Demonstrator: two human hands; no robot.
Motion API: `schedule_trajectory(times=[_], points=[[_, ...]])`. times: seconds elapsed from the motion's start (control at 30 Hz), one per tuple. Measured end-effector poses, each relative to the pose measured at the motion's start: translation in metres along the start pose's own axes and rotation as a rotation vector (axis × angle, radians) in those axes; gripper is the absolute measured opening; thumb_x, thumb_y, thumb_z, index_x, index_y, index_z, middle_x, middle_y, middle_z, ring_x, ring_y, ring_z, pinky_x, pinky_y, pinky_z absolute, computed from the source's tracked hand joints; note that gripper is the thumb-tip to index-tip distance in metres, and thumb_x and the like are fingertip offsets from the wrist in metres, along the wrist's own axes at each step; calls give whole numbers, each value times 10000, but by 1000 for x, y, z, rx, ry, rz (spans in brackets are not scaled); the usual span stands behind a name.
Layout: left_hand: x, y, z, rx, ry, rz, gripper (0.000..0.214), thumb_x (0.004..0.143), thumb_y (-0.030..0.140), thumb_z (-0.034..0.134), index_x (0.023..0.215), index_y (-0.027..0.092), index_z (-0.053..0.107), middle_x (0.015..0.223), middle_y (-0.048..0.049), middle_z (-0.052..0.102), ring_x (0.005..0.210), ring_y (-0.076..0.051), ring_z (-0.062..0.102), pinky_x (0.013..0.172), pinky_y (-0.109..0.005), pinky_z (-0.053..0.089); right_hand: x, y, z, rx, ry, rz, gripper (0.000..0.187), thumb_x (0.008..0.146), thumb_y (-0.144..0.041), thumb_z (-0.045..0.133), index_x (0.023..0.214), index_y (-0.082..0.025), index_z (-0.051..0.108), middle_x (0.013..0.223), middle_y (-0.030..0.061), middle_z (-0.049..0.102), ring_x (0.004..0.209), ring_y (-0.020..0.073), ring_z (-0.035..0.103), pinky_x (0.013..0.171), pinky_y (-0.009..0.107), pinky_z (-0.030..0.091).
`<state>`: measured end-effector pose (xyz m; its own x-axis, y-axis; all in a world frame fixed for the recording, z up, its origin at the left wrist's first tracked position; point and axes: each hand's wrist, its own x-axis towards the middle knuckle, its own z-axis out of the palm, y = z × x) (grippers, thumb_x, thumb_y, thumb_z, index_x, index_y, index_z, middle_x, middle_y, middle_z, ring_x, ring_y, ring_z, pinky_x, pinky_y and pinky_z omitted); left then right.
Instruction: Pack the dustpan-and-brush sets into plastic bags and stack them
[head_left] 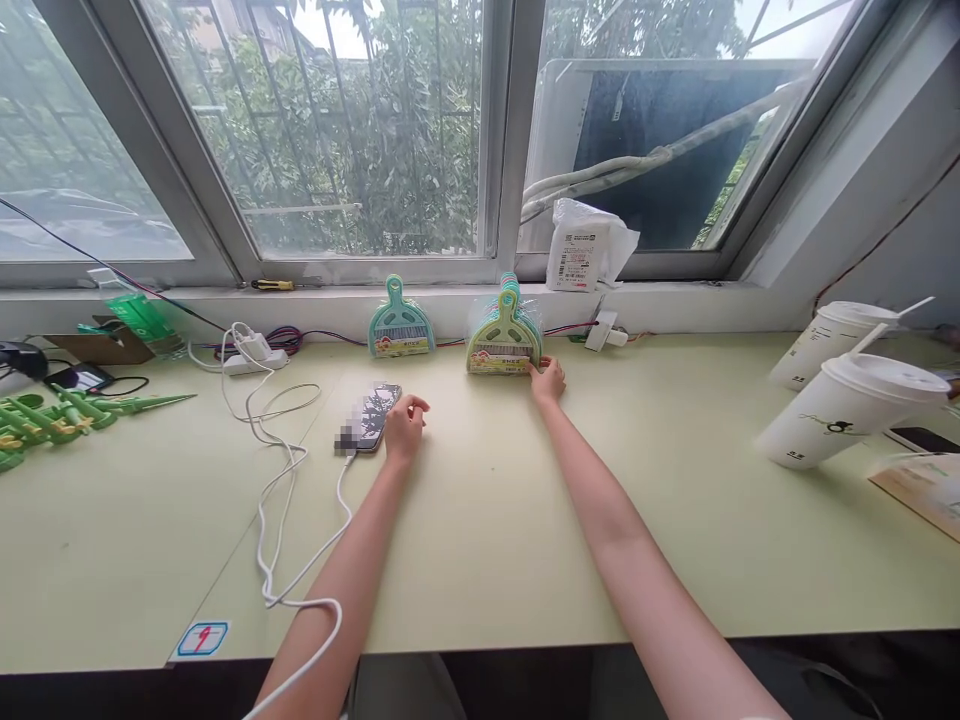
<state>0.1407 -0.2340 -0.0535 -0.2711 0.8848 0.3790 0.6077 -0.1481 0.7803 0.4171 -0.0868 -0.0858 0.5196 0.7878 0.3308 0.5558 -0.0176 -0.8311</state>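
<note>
My right hand (548, 379) reaches to the back of the pale green table (525, 520) and grips the lower right corner of a stack of small dustpan-and-brush sets (504, 340), yellow-green in front, leaning against the window sill. A single teal dustpan set (400, 327) stands to its left. My left hand (404, 427) rests on the table with fingers loosely curled, touching the right edge of a smartphone (371, 417) that lies flat with a white charging cable (279, 490) plugged in.
Two white lidded cups with straws (847, 405) stand at the right, a second phone and a paper behind them. Green plastic pieces (45, 415) lie at the far left. A power strip (251, 355), a screwdriver and a white packet (581, 250) sit along the sill.
</note>
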Motion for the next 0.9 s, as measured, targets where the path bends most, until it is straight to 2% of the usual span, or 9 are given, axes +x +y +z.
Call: schedule_trajectory(times=[0.2, 0.3, 0.4, 0.47, 0.53, 0.67, 0.77, 0.83, 0.9], points=[[-1, 0, 0, 19, -31, 8, 209, 787, 169, 396, 709, 214, 585, 777, 15, 658, 561, -117, 610, 646, -259, 437, 2, 2, -1, -3, -74, -23, 247, 762, -399, 613, 898, -199, 560, 1075, 129, 634, 1061, 289, 515, 832, 383, 399], [-1, 0, 1, 19, -24, 18, 194, 799, 174, 404, 752, 214, 588, 842, 0, 667, 615, -127, 619, 661, -267, 453, -3, -2, -3, 82, -158, -39, 215, 788, -333, 563, 952, -198, 532, 1003, 109, 654, 921, 243, 578, 770, 337, 424], [0, 3, 1, -66, 94, 63, 189, 819, 250, 477, 978, 220, 575, 1070, -58, 642, 856, -173, 631, 697, -279, 486, -18, -9, -10, 212, -196, -85, 226, 792, -293, 524, 1002, -210, 507, 917, 73, 668, 791, 210, 603, 716, 309, 439], [0, 6, 0, -179, 164, 72, 357, 800, 328, 564, 1135, 216, 508, 1235, -103, 567, 1047, -199, 585, 766, -292, 505, -34, -14, -17, 304, -290, -107, 212, 775, -286, 535, 974, -221, 502, 853, 48, 672, 759, 204, 612, 687, 298, 451], [-2, 10, -3, -315, 63, 18, 479, 762, 387, 633, 1181, 208, 484, 1265, -125, 549, 1105, -211, 571, 816, -314, 515, -54, -17, -27, 407, -462, -117, 203, 762, -284, 550, 948, -230, 489, 792, 19, 672, 734, 194, 621, 662, 287, 463], [-17, 21, 0, -557, -441, -165, 481, 684, 444, 709, 1062, 168, 600, 1018, -113, 683, 933, -243, 661, 781, -368, 543, -95, -14, -60, 447, -695, -132, 204, 787, -306, 549, 964, -232, 476, 790, 1, 681, 738, 186, 635, 658, 297, 489], [-32, 33, 15, -707, -542, -250, 472, 643, 398, 749, 1026, 150, 633, 953, -100, 711, 855, -239, 681, 778, -372, 550, -118, -10, -97, 323, -506, -304, 305, 804, -276, 560, 1094, -227, 476, 1056, 68, 667, 935, 213, 627, 781, 360, 502], [-39, 43, 31, -769, -522, -300, 468, 625, 350, 764, 1021, 141, 628, 920, -88, 718, 800, -223, 686, 751, -360, 554, -128, -10, -121, 214, -325, -513, 347, 828, -240, 548, 1167, -219, 477, 1215, 103, 597, 1110, 232, 561, 916, 394, 455], [-42, 54, 48, -801, -457, -327, 456, 627, 317, 764, 1019, 136, 618, 886, -76, 716, 762, -209, 683, 710, -341, 555, -135, -14, -138, 104, -317, -702, 244, 880, -231, 493, 1120, -214, 538, 1174, 99, 617, 1121, 230, 552, 965, 386, 417]])
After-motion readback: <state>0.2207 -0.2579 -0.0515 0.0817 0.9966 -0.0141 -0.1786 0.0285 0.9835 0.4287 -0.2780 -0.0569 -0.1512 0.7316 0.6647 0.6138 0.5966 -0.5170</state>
